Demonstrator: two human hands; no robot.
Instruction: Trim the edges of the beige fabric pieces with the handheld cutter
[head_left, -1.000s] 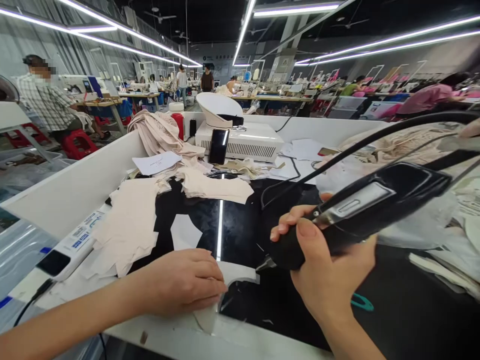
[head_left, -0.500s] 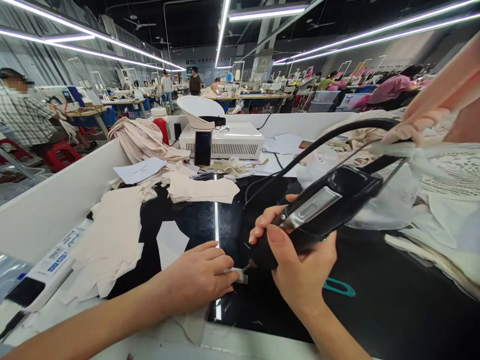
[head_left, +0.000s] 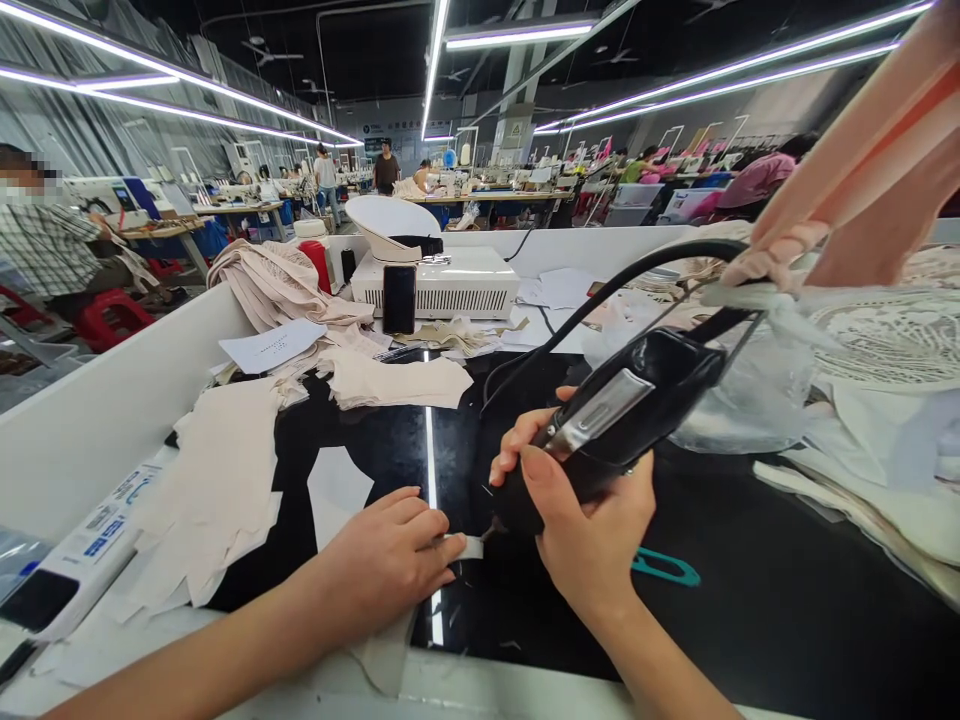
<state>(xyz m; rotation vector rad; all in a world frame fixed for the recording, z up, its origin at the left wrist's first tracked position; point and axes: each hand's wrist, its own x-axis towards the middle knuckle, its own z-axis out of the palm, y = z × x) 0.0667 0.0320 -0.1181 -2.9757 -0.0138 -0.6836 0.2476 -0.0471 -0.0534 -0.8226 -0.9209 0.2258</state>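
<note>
Our right grip (head_left: 589, 530) is wrapped firmly around the black tool (head_left: 622, 400); our left grip (head_left: 382, 560) covers a pale strip (head_left: 472, 547).
The strip's end shows just left of the tool's tip, under our left fingers, loosely bent; whether they pinch it, we cannot tell. On the tool's near side, a teal piece (head_left: 679, 572) lies on our black desk (head_left: 795, 600).
</note>
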